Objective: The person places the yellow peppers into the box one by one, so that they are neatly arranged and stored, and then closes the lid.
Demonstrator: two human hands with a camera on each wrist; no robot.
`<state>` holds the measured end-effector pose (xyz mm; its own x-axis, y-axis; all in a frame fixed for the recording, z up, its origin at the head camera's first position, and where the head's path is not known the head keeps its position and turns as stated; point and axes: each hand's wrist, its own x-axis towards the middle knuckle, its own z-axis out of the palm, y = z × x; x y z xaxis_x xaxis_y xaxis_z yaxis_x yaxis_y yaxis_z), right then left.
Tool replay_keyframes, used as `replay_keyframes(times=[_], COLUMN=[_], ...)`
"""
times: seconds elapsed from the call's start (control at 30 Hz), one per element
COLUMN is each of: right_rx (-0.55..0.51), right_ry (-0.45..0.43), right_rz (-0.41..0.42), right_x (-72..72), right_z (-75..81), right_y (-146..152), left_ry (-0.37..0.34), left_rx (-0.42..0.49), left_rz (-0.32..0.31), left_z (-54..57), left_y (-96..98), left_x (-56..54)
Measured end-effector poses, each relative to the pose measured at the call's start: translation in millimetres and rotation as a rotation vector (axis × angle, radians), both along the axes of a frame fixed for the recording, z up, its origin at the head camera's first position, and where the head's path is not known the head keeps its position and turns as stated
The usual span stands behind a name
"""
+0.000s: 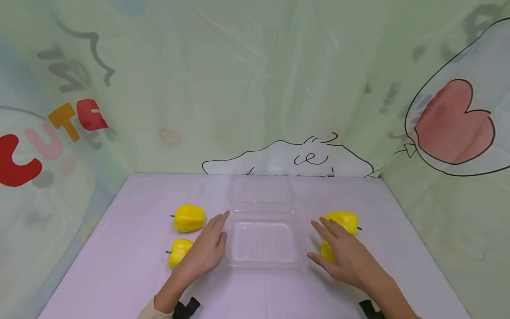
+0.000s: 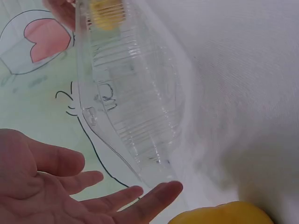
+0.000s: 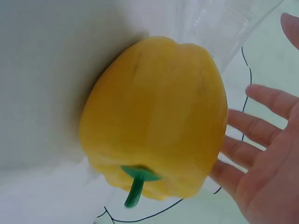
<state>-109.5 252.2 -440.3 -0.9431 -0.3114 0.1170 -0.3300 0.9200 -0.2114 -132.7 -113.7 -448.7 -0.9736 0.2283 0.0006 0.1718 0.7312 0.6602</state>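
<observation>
A clear plastic clamshell container (image 1: 231,265) lies with its lid (image 1: 260,190) folded back on the table. My left hand (image 1: 206,249) is beside its left edge, fingers extended and holding nothing. In the left wrist view the fingertips (image 2: 161,193) reach close to the container's wall; whether they touch cannot be told. My right hand (image 1: 345,257) spreads its fingers to the right of the container, above two yellow bell peppers (image 1: 345,220), partly hiding them. The right wrist view shows one yellow bell pepper (image 3: 156,116) up close, with a green stem; the hand does not grip it.
Two more yellow bell peppers stand left of the container, one farther back (image 1: 189,218) and one nearer (image 1: 179,252), partly behind my left hand. A pale table (image 1: 263,297) lies under everything. Printed cloth (image 1: 255,88) hangs at the back and on both sides.
</observation>
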Motion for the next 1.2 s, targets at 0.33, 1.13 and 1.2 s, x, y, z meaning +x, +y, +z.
replay_keyframes(times=[0.33, 1.13, 1.2], right_rx=[-0.051, -0.039, -0.04], right_ry=[0.002, -0.048, -0.058], right_rz=[0.033, -0.052, -0.057], right_x=[6.3, 10.6, 10.6], right_z=[2.6, 1.6, 0.1], right_y=[12.2, 39.9, 40.8], left_ry=[-0.078, -0.19, -0.197], left_rx=[0.102, 0.18, 0.176], left_rz=[-0.012, 0.047, 0.053], left_z=[-0.7, -9.5, -9.2], left_y=[0.2, 2.5, 2.1], left_x=[-0.5, -6.0, -5.9])
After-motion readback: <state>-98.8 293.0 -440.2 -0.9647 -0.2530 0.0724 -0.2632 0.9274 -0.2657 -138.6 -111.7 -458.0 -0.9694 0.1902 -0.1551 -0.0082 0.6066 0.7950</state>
